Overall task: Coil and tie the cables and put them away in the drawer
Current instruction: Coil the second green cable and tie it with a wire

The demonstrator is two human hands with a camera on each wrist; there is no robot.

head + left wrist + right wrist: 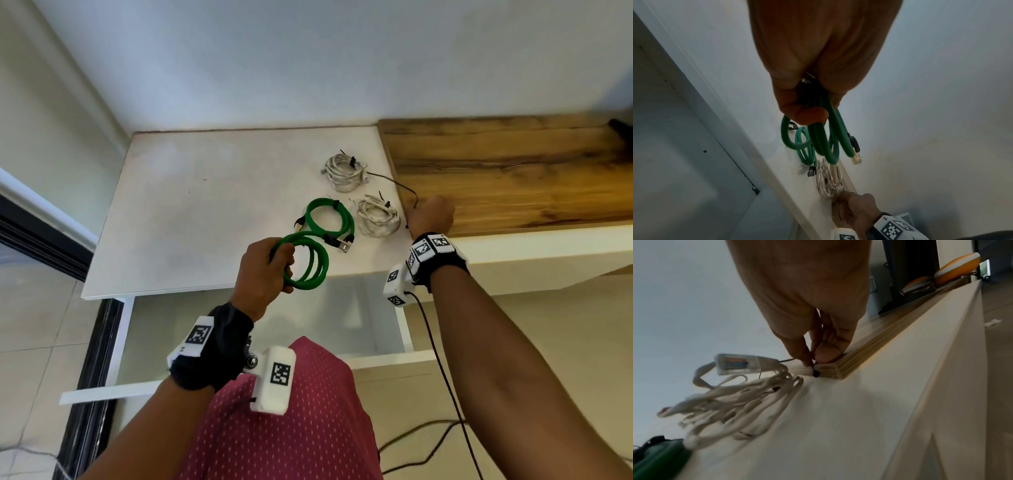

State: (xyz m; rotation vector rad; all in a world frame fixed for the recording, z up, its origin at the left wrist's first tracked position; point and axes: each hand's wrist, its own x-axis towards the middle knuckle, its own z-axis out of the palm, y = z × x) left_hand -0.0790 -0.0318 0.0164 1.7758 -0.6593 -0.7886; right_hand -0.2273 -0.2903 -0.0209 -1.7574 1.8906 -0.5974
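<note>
My left hand [286, 267] [813, 113] grips a coiled green cable [313, 265] [824, 142] above the white table's front edge; one plug [856, 157] hangs free. On the table lie a second green coil [330, 219] [805, 152] with a dark tie on it, and two white coils [344, 171] [378, 216] [748, 399]. At the corner of the wooden board [513, 171] [869, 350], my right hand [430, 214] [813, 363] pinches the end of a thin black tie wire [397, 183] [815, 374] between thumb and fingertips. The white drawer [383, 359] stands open below the table.
The white table [205, 205] meets the wall at the back and a door frame at the left. Orange-and-white objects [953, 267] and a dark stand [908, 272] sit far along the board. A black camera cable [442, 370] hangs from my right wrist over the tiled floor.
</note>
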